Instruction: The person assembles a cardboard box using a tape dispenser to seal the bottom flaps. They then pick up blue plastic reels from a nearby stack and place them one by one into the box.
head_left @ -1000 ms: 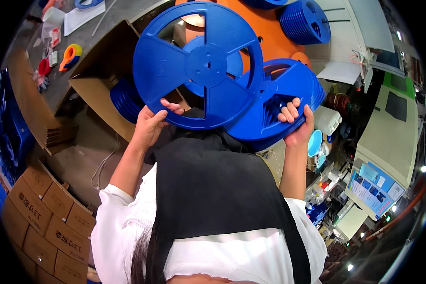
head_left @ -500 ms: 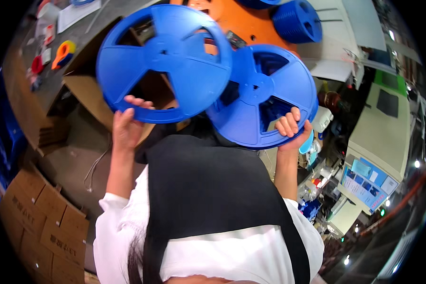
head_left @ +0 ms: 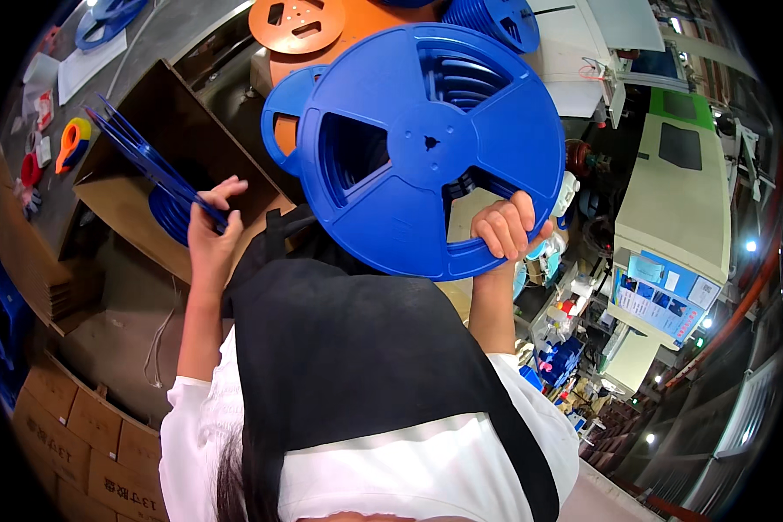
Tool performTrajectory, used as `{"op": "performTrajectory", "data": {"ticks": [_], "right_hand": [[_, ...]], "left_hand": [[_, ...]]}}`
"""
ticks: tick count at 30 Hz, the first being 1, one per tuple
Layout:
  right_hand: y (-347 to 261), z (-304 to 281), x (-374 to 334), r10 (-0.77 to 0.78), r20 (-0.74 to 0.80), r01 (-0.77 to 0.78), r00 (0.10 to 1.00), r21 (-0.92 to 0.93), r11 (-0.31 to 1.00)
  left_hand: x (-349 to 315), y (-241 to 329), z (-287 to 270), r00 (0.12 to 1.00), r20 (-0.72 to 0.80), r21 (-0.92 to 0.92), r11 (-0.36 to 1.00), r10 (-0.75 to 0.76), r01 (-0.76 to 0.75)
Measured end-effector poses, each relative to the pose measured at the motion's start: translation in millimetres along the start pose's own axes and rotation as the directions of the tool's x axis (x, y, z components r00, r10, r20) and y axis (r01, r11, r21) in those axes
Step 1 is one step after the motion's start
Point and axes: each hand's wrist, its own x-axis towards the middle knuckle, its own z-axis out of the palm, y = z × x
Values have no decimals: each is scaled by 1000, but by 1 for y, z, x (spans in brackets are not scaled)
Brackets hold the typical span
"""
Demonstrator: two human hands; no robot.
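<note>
My left hand (head_left: 214, 228) grips the lower rim of a blue plastic reel (head_left: 143, 157), which is tilted nearly edge-on over an open cardboard box (head_left: 130, 204). More blue reels (head_left: 167, 214) show in the box, partly hidden behind the held one. On the other side, my right hand (head_left: 505, 228) holds a stack of large blue reels (head_left: 426, 187) in front of my black apron. The fingers reach through a cut-out of the top reel at its lower right. Its face is turned toward me, and several layers show through its openings.
An orange reel (head_left: 297, 22) and a smaller blue reel (head_left: 285, 117) lie beyond the stack. Blue reels (head_left: 496, 22) sit on a rod at the far side. A tape roll (head_left: 73, 143) is on the grey table at left. Closed cartons (head_left: 91, 439) stand lower left; a beige machine (head_left: 674, 209) is at right.
My left hand has swung its reel left and turned it from face-on to edge-on over the box. The right hand's stack has shifted left and now faces me more fully.
</note>
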Motion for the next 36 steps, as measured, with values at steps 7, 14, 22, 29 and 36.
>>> {"op": "performTrajectory", "data": {"ticks": [7, 14, 22, 29, 36], "right_hand": [[-2, 7, 25, 70, -90, -64, 993, 64, 996], [-2, 7, 29, 152, -45, -149, 987, 65, 987], [0, -7, 14, 195, 123, -202, 973, 46, 978], [5, -6, 1, 118, 83, -128, 990, 122, 984], [6, -8, -14, 61, 20, -64, 998, 162, 985]], "left_hand": [[7, -16, 60, 912, 115, 444, 801, 393, -401], [8, -17, 64, 829, 294, 423, 713, 476, -559], [-4, -24, 50, 772, 270, 372, 676, 576, -635], [-12, -36, 55, 845, 192, 345, 772, 499, -534], [-17, -36, 63, 922, 163, 276, 881, 352, -385]]}}
